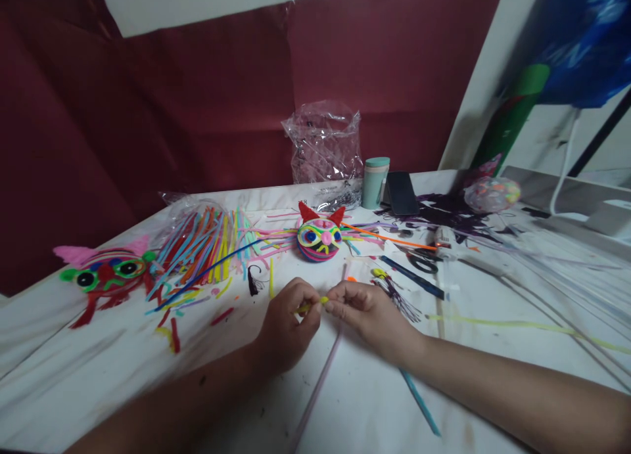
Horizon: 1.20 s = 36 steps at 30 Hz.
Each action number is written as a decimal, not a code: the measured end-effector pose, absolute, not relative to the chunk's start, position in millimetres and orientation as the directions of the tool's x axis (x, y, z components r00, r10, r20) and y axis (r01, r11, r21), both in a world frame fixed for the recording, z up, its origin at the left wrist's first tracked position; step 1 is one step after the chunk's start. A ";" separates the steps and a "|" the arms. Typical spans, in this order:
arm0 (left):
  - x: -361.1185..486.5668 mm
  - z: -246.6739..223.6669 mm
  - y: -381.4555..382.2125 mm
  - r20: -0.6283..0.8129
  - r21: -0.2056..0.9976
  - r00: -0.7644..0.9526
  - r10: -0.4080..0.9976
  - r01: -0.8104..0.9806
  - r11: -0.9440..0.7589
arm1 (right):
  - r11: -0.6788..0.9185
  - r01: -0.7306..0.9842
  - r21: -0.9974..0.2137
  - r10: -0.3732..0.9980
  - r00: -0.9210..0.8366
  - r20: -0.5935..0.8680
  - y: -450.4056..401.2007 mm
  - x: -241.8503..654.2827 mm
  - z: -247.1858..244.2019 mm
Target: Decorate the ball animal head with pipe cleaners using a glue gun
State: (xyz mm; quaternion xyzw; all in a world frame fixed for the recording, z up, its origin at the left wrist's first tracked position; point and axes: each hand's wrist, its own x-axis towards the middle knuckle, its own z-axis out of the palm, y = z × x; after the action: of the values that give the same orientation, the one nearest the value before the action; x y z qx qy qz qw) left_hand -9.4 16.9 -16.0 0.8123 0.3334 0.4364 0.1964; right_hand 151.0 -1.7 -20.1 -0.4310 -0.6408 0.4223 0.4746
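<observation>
A short yellow pipe cleaner is pinched between the fingers of my left hand. My right hand meets it at the middle, thumb and forefinger closed on the yellow end. Just beyond both hands sits a round, colourful animal head with red ears and blue eyes. A pale purple pipe cleaner runs along the table beneath my hands. Beside my right hand lies a yellow-topped dark tassel, and a blue pipe cleaner pokes out below my right forearm.
Bundled pipe cleaners and a second animal figure occupy the left. At the back stand a clear plastic bag, a green cup and a phone. Black-handled scissors and a glue gun lie to the right.
</observation>
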 end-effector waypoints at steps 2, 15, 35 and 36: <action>-9.9 -18.2 17.6 0.585 0.598 0.413 0.699 0.363 -0.715 | 0.331 0.230 -0.915 0.939 -0.175 0.295 -3.0 152.3 -18.9; -15.5 -26.5 22.2 0.485 0.330 0.713 0.506 0.386 -0.861 | 0.760 0.565 -0.320 0.649 -0.642 0.407 -0.2 165.4 -10.7; -15.4 -17.9 20.9 0.421 0.548 0.554 0.718 0.475 -0.688 | 0.671 0.581 -0.462 0.741 -0.493 0.456 -1.2 161.8 -11.8; -15.9 -17.4 20.6 0.411 0.529 0.585 0.699 0.471 -0.706 | 0.695 0.591 -0.410 0.718 -0.540 0.439 -1.1 161.9 -13.0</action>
State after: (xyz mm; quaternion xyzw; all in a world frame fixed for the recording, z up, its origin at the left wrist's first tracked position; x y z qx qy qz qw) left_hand -15.9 20.6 -17.4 0.8709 0.3359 0.3073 0.1852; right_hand 161.9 -1.1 -13.0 -0.3759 -0.8710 0.1067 0.2979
